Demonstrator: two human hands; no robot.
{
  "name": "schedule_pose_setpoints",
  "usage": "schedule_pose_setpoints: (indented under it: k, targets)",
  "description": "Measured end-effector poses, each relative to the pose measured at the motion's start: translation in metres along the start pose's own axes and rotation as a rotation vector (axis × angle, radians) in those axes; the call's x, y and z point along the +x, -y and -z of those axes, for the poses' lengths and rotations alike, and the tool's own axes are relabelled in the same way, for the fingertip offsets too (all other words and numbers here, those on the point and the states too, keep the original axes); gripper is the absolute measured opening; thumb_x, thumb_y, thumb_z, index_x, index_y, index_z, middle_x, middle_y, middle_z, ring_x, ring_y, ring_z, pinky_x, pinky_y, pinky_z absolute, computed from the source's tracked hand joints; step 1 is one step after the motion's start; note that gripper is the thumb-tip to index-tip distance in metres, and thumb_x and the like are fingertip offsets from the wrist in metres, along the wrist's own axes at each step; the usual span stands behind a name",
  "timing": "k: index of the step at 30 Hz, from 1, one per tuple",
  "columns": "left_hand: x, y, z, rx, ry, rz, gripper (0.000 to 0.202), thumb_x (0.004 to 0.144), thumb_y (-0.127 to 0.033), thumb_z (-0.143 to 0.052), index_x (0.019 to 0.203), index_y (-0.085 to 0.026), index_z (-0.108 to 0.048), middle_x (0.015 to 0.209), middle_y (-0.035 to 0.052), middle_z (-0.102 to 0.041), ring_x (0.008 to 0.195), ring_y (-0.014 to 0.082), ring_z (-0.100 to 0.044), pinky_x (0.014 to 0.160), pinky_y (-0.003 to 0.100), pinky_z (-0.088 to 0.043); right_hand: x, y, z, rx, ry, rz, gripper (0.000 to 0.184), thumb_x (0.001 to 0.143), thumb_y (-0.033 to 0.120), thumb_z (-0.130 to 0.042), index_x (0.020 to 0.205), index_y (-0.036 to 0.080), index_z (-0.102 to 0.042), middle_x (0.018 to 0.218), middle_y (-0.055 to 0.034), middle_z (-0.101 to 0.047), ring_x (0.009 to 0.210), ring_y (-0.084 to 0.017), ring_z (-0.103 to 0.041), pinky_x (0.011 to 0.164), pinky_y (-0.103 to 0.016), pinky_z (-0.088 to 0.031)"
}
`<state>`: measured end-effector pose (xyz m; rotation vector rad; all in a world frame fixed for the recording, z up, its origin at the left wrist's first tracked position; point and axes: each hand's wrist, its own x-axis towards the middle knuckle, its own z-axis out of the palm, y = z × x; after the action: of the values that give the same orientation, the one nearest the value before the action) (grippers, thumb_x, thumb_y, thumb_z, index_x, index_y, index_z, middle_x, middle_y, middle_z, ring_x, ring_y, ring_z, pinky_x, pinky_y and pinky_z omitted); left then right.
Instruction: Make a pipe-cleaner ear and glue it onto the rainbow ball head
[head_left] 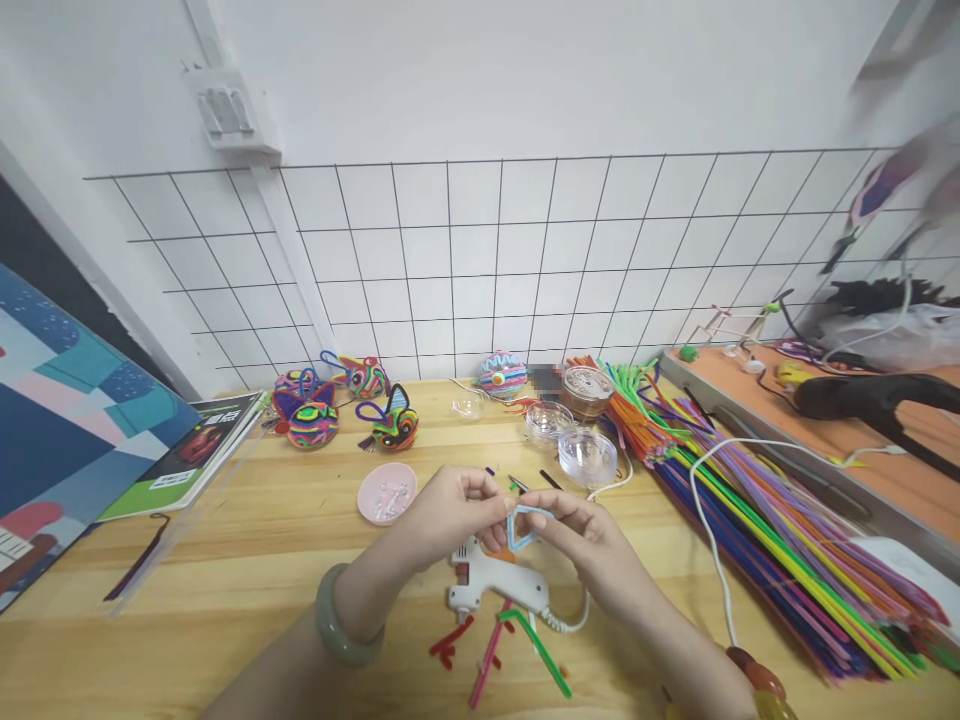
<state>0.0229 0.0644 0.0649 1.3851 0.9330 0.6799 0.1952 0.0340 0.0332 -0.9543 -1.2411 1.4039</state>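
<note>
Between my two hands is a light blue pipe cleaner [516, 530], bent into a small angular loop. My left hand [466, 510] pinches its left corner between thumb and fingers. On the other side, my right hand [581, 530] grips the loop's right end the same way. A white hot glue gun [502, 582] lies on the table just below my hands, its cord trailing to the right. Nearer to me are a bent green pipe cleaner [541, 650], a pink one [489, 660] and short red pieces [450, 640].
A pink dish [387, 494] with small beads sits left of my hands. Behind stand colourful pipe-cleaner figures [394, 425] and clear round containers [587, 457]. Bundles of pipe cleaners [772, 540] and a white cable [720, 560] lie to the right. A magazine [195, 455] rests at left.
</note>
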Motion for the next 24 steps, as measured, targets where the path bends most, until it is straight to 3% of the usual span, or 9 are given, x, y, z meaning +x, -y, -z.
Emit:
schedule_pose_setpoints:
  k: [6, 17, 24]
  targets:
    - [-0.003, 0.000, -0.005, 0.100, -0.005, 0.027, 0.022, 0.073, -0.035, -0.060, 0.066, -0.014, -0.058, 0.054, 0.0010, -0.062, 0.048, 0.0100, -0.058, 0.046, 0.018, -0.043, -0.002, 0.001, -0.006, -0.038, 0.048, 0.025, 0.020, 0.070, 0.035, -0.071, 0.072, 0.016, -0.065, 0.065, -0.0003, -0.065, 0.063, -0.013, -0.059, 0.064, -0.024, -0.047]
    - [-0.006, -0.006, -0.009, 0.208, -0.037, 0.010, 0.016, 0.072, -0.029, -0.057, 0.067, -0.014, -0.058, 0.053, 0.0009, -0.060, 0.046, 0.0104, -0.055, 0.041, 0.018, -0.041, -0.002, 0.002, -0.005, -0.077, 0.067, 0.014, 0.020, 0.069, 0.033, -0.071, 0.068, 0.014, -0.064, 0.062, 0.0001, -0.063, 0.060, -0.011, -0.056, 0.062, -0.023, -0.046]
    - [-0.007, -0.003, -0.014, 0.163, -0.052, 0.020, 0.013, 0.072, -0.026, -0.056, 0.065, -0.015, -0.056, 0.053, -0.0004, -0.060, 0.046, 0.0087, -0.054, 0.044, 0.017, -0.043, -0.002, 0.001, -0.005, -0.133, 0.041, 0.013, 0.027, 0.070, 0.040, -0.069, 0.066, 0.014, -0.062, 0.061, -0.0003, -0.061, 0.059, -0.012, -0.055, 0.060, -0.024, -0.045]
